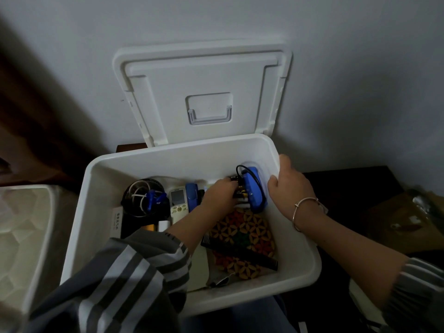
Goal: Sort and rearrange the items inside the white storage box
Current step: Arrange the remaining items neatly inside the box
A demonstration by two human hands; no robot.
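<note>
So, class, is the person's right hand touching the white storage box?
Touching. The head view shows the right hand gripping the white storage box at its right wall, thumb over the rim.

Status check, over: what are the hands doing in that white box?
Left hand grips small gold-tipped pieces beside blue device. Right hand holds white storage box rim. Remote, cable coil, patterned mat crowd the bottom.

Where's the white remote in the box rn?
Head view: the white remote sits toward the back of the white storage box, left of centre, between the black coil and a blue device.
</note>
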